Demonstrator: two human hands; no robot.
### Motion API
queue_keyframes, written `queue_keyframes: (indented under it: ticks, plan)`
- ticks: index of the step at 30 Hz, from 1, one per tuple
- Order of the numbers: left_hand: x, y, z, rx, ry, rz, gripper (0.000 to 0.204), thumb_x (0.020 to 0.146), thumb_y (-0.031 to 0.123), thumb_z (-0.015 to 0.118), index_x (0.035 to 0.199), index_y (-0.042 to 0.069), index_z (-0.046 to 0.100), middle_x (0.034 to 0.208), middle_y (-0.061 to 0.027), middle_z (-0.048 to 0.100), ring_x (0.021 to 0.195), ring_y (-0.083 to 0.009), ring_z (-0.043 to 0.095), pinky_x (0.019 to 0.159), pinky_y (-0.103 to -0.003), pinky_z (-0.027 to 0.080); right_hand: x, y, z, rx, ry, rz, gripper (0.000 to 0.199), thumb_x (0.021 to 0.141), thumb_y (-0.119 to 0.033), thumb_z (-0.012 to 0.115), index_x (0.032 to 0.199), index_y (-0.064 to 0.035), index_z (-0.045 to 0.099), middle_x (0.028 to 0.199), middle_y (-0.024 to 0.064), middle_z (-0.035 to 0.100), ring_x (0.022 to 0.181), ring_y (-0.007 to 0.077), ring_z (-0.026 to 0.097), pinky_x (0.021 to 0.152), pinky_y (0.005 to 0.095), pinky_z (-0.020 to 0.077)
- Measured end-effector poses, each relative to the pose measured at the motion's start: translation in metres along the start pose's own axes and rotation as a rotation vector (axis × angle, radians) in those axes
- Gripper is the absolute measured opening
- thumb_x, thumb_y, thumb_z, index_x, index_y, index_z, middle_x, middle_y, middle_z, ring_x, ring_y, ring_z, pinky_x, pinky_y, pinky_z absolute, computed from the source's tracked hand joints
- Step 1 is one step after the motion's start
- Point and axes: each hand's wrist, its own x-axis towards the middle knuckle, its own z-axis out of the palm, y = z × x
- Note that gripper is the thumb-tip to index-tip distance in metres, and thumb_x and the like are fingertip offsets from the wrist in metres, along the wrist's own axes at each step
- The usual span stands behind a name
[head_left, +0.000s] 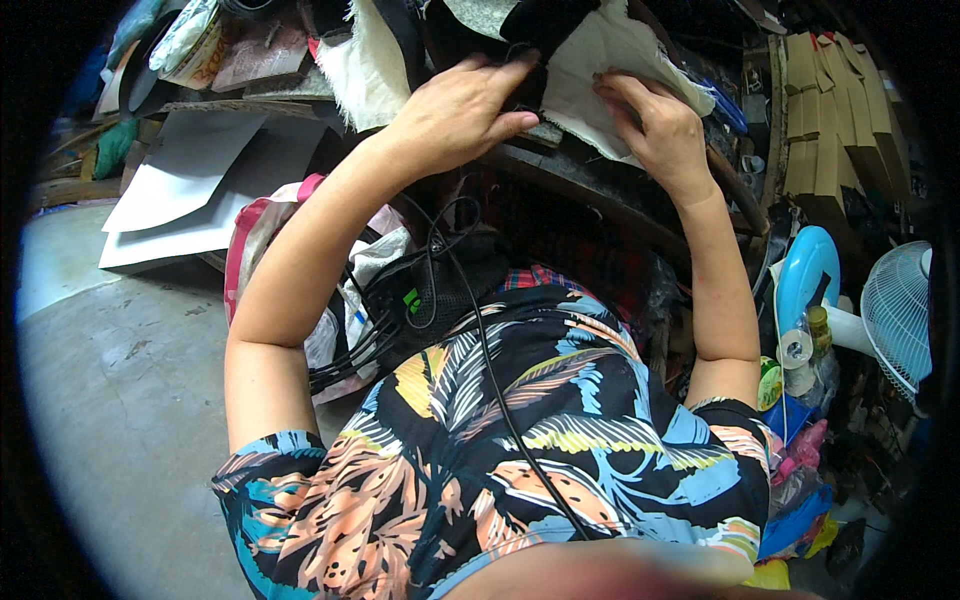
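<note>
My left hand (462, 112) reaches onto a black sheet-like piece (455, 40) on the workbench at the top. Its fingers bend over the dark material, with the thumb stretched apart below them. Farther right, my right hand (662, 128) has curled fingers and thumb against a cream cloth piece (585, 100) with a frayed edge. A second cream cloth piece (368, 75), also frayed, lies left of my left hand, partly under black material. The fingertips of my left hand are hard to make out against the black.
White sheets (185, 170) jut out at the bench's left. A black cable (485, 350) hangs down my front, beside a black mesh bag (440, 280). At right are a white fan (895, 310), a blue round fan part (810, 270) and stacked tan cardboard pieces (835, 120).
</note>
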Motion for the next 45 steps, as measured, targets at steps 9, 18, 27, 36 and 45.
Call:
queue_keyframes:
  ticks: [9,18,27,36,45]
  plan:
    - [0.005,-0.001,0.002,0.096,-0.024,0.072,0.059,0.092,0.043,0.061,0.143,0.013,0.052,0.148,-0.0076,0.049,0.121,-0.0327,0.052,0.106,-0.042,0.043,0.034,-0.026,-0.036,-0.180,0.435,-0.318,0.051,0.076,-0.017,0.083,0.122,-0.0146,0.065,0.114,0.0061,0.069,0.108,0.0242,0.064,0.084,0.0360,0.0527]
    - [0.000,0.015,-0.027,0.037,0.005,0.133,0.065,0.096,0.042,0.057,0.153,0.018,0.038,0.147,-0.0111,0.051,0.136,-0.0402,0.043,0.116,-0.048,0.033,0.078,0.012,-0.029,0.377,0.203,0.186,0.073,0.083,0.009,0.057,0.151,-0.0097,0.037,0.096,0.0150,0.069,0.076,0.0209,0.067,0.076,0.0296,0.0521]
    - [0.043,0.012,-0.099,0.082,0.122,-0.029,0.027,0.093,0.013,0.064,0.117,0.002,0.064,0.100,-0.0173,0.071,0.089,-0.0360,0.069,0.077,-0.041,0.056,0.046,-0.022,0.008,1.364,0.029,0.759,0.077,0.091,0.000,0.060,0.158,-0.0108,0.022,0.101,0.0100,0.068,0.082,0.0110,0.064,0.079,0.0265,0.0541]
    - [0.100,-0.024,-0.019,-0.001,-0.020,-0.040,0.047,0.072,0.006,0.079,0.115,-0.002,0.061,0.093,-0.0229,0.071,0.091,-0.0393,0.071,0.076,-0.042,0.058,0.042,-0.013,0.019,0.913,-0.109,0.692,0.091,0.088,-0.004,0.061,0.160,-0.0110,0.006,0.083,0.0062,0.064,0.063,0.0071,0.056,0.056,0.0213,0.0463]
    - [0.084,-0.028,-0.018,-0.161,0.063,-0.202,0.063,0.067,0.023,0.087,0.112,-0.004,0.052,0.095,-0.0282,0.068,0.098,-0.0432,0.067,0.084,-0.047,0.054,0.059,0.006,0.043,0.637,-0.061,0.458,0.096,0.085,-0.017,0.075,0.159,-0.0106,0.015,0.076,0.0082,0.067,0.064,0.0123,0.061,0.061,0.0263,0.0486]
